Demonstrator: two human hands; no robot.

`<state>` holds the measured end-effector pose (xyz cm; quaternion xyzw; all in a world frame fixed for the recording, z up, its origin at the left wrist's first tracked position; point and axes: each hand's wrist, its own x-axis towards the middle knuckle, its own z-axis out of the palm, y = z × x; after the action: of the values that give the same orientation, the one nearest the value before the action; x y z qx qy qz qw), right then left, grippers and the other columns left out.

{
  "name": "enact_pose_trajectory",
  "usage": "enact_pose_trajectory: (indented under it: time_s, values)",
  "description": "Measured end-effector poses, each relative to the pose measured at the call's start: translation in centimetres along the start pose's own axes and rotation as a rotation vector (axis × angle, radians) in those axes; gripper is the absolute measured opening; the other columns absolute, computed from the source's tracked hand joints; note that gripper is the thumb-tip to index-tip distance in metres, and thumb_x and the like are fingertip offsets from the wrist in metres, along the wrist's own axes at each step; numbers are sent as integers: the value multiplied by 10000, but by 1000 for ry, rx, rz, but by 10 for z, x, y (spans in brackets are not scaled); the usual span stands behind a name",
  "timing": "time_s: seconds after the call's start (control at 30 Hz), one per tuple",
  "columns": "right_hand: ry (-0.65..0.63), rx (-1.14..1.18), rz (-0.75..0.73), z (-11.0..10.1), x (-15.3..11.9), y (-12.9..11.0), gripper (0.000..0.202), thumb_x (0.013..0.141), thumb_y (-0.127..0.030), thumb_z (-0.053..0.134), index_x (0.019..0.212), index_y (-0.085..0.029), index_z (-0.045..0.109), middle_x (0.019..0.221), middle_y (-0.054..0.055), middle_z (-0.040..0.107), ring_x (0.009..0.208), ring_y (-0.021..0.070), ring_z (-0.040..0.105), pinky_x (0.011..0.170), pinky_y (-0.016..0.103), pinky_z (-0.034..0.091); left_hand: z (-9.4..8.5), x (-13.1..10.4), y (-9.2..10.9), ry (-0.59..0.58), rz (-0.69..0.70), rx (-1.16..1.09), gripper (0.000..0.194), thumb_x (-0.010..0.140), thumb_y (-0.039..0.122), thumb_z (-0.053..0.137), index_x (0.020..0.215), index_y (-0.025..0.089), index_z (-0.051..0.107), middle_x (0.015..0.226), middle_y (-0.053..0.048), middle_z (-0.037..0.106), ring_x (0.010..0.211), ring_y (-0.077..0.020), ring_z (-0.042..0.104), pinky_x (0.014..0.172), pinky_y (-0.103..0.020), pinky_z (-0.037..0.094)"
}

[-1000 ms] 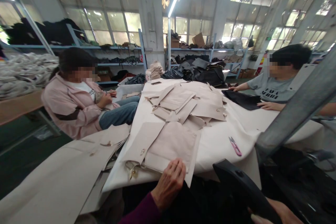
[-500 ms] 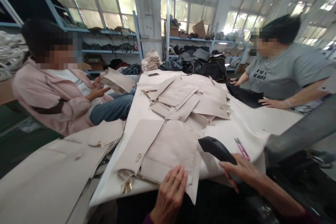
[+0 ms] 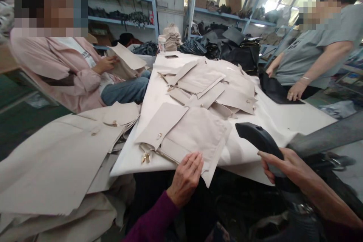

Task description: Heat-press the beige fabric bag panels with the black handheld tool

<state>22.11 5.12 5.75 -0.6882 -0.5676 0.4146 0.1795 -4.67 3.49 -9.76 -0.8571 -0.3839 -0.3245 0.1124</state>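
A beige flap bag (image 3: 195, 132) with gold-coloured metal fittings lies on the white-covered table, one corner past the near edge. My left hand (image 3: 185, 174) is at its near side, fingers together over the edge; the thumb is hidden. My right hand (image 3: 286, 166) is wrapped round a black nozzle-shaped tool (image 3: 259, 136) with a curved, flattened head. Its tip is just right of the bag, apart from it. The tool's lower part, with a metal clamp, runs down into shadow. Behind the bag lies a pile of similar beige bags (image 3: 198, 79).
More beige bags (image 3: 70, 151) are heaped at the left. A person in pink (image 3: 53, 64) handles a beige piece; a person in grey (image 3: 320, 53) has both hands on a black piece (image 3: 276, 87). A phone (image 3: 171, 56) and black goods (image 3: 227, 43) are at the back.
The view has tilted down and shifted left. My left hand remains at the bag's near edge, and my right hand still holds the black tool. The pink-handled snips are no longer visible.
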Motion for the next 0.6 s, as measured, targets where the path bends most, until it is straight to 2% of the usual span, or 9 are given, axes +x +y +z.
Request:
enact_pose_trajectory:
  time_s: [0.13,0.23,0.3,0.43,0.5,0.6]
  values:
    - [-37,-60,-10,-3,-35,16,420,808,-538,522,558,-201,505,431,-10,539,435,147,527,505,270,442,4,7,-7,-40,-20,22,352,900,84,343,1140,16,592,1202,-200,626,1151,-281,558,965,-432,482]
    - [-188,-41,-12,11,-55,22,410,816,-543,505,597,-196,494,419,-23,523,404,134,509,480,252,430,3,10,-8,-84,-9,34,350,878,73,386,1171,13,566,1236,-204,602,1188,-284,528,1000,-431,454]
    - [-283,-52,-41,26,-62,21,369,828,-493,510,619,-191,486,416,-37,514,400,120,498,488,235,423,-1,7,-7,-83,-39,70,363,861,64,403,1191,8,543,1279,-217,565,1233,-298,484,1027,-464,423]
    - [-397,-52,-89,53,-59,11,204,829,-338,533,704,-181,496,479,-58,531,423,98,491,471,198,408,-13,-10,-10,52,-192,162,351,847,55,429,1179,37,542,1253,-213,584,1232,-312,482,1021,-550,402]
    - [-441,-14,-86,63,-51,7,169,833,-322,530,751,-177,502,502,-64,534,413,91,485,441,187,405,-16,-19,-16,105,-228,161,339,849,51,446,1171,63,550,1196,-192,625,1186,-297,529,1002,-547,425]
    - [-488,44,-80,76,-34,3,179,826,-339,547,786,-169,508,520,-65,538,385,85,474,382,175,384,-16,-28,-25,109,-221,117,330,850,42,456,1157,94,566,1152,-159,653,1137,-269,567,978,-500,468]
